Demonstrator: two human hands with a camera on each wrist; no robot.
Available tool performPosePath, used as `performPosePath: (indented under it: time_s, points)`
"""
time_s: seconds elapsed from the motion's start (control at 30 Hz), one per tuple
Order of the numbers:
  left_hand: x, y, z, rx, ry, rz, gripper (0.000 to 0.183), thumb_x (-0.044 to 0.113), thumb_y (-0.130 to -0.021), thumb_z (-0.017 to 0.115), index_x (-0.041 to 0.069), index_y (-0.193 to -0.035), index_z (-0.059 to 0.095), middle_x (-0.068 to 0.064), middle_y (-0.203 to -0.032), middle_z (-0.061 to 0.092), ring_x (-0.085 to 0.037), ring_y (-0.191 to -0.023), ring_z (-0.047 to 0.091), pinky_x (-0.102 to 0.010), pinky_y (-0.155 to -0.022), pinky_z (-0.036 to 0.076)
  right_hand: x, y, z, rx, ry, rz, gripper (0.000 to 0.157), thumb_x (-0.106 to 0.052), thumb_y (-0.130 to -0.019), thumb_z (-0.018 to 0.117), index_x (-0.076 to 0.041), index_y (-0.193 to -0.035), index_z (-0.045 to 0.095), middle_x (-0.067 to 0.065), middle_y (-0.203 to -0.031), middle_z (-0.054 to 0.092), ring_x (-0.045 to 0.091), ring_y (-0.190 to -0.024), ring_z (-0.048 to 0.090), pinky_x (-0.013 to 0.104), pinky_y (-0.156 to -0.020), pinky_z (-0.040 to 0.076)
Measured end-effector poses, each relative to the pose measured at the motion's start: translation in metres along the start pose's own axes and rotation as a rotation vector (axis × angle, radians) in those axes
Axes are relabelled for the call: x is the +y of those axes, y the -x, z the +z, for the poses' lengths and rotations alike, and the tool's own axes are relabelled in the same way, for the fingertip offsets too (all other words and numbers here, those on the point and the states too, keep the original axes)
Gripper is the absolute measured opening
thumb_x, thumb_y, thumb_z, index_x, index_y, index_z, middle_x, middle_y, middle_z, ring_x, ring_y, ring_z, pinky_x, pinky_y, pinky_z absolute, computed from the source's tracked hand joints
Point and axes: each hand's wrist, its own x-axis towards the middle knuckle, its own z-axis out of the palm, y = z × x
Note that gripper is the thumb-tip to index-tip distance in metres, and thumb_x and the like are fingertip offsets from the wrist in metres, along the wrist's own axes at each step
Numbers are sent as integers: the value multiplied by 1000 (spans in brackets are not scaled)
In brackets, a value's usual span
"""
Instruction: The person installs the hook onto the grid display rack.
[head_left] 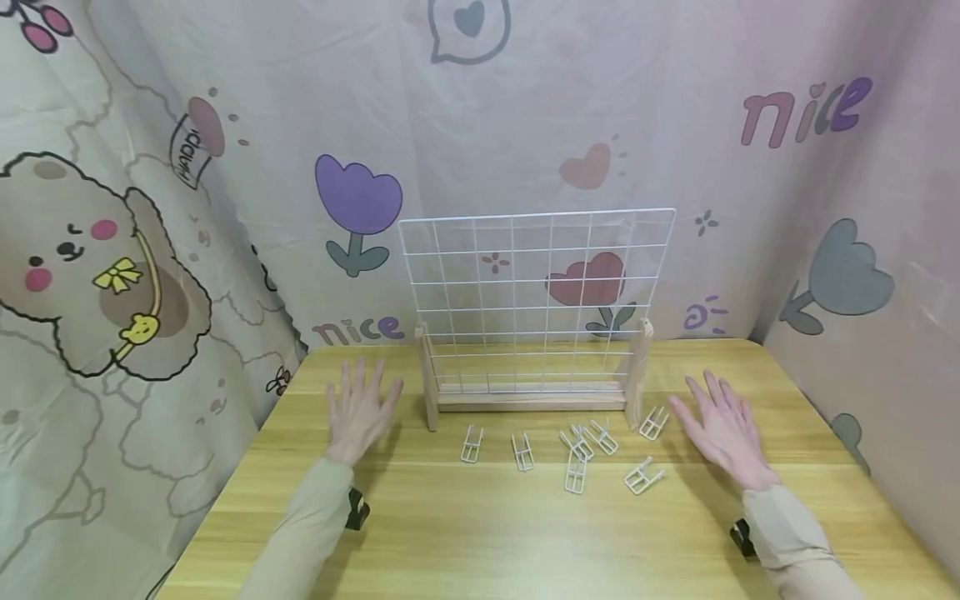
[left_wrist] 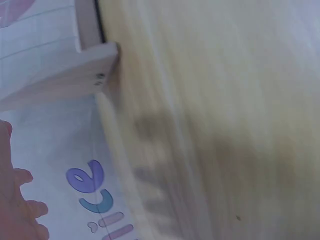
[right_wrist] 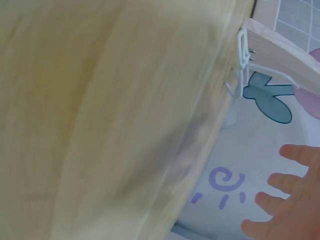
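A white wire grid panel [head_left: 532, 283] stands upright in a wooden base [head_left: 532, 402] at the back of the table. Several white wire hooks lie in front of it, among them one hook [head_left: 472, 444] at the left, one hook [head_left: 522, 452] beside it and one hook [head_left: 642, 477] at the right. My left hand [head_left: 360, 417] is left of the base, its fingers spread and holding nothing. To the right of the base is my right hand [head_left: 723, 433], fingers also spread, nearest to a hook [head_left: 654, 423]. In the right wrist view that hook [right_wrist: 243, 60] appears near the wooden upright [right_wrist: 285, 52].
The wooden table [head_left: 480, 542] reaches back to a printed curtain [head_left: 480, 133] with flowers and lettering. Another curtain side [head_left: 150, 433] hangs along the left edge. A black band [head_left: 357, 508] shows at the left wrist and another black band [head_left: 743, 539] at the right.
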Motion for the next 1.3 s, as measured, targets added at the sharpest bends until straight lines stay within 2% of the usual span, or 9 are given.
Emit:
performPosePath:
  time_s: [0.2,0.4,0.5,0.67,0.73,0.83,1.03,1.13,1.3]
  points:
    - [14,-5,-10,-14,140,-11,75,62,-105,22,15,-162,14,-23,-169,5,-47,-156,-6,-69,-123,-8,-7,-1,-4,-53,-64,12,74,-52,-107,29,7,-153,30,42,-158,15,64,-142,20,80,-113,13]
    - [30,-15,-16,18,369,46,73,56,-106,31,12,-162,13,-22,-169,10,-49,-155,0,-69,-124,-3,-12,-5,-3,-95,-148,28,74,-51,-107,33,9,-150,33,43,-153,26,64,-137,28,79,-110,22]
    - [38,-21,-18,9,492,91,73,52,-107,35,11,-162,11,-20,-169,8,-47,-156,4,-67,-126,2,-15,-8,0,-111,-164,24,76,-52,-105,40,9,-150,34,43,-152,30,63,-136,31,79,-108,26]
    - [49,-29,-19,-9,614,115,73,51,-106,40,16,-163,11,-15,-171,8,-42,-157,11,-66,-126,12,-19,-10,8,-118,-176,15,79,-51,-98,58,8,-147,39,43,-144,41,57,-122,50,71,-94,48]
    - [54,-32,-19,-4,635,119,71,49,-106,41,17,-163,11,-15,-171,11,-42,-156,15,-66,-125,15,-20,-10,11,-110,-183,21,76,-49,-95,64,7,-142,44,41,-137,48,51,-113,57,63,-86,54]
    - [60,-35,-17,12,658,130,67,45,-107,41,17,-163,14,-15,-170,17,-43,-155,19,-66,-125,17,-20,-10,15,-72,-180,19,65,-45,-92,70,6,-129,56,34,-123,56,42,-103,61,53,-79,57]
    - [68,-40,-14,27,687,130,62,39,-109,41,16,-162,18,-18,-167,26,-43,-153,24,-67,-123,20,-15,-11,20,25,-148,-24,31,-30,-87,77,-2,-98,71,20,-100,62,27,-86,58,35,-69,49]
    - [70,-42,-13,38,697,117,61,39,-109,41,14,-161,20,-22,-163,31,-44,-151,28,-66,-123,22,-15,-11,21,49,-146,-27,20,-23,-87,77,-4,-92,73,15,-94,64,23,-82,55,30,-68,44]
    - [72,-47,-12,63,724,117,60,40,-109,40,10,-159,26,-25,-158,39,-45,-149,32,-67,-121,25,-14,-13,20,58,-170,-33,12,-16,-87,76,-4,-90,73,11,-87,68,18,-77,57,27,-67,45]
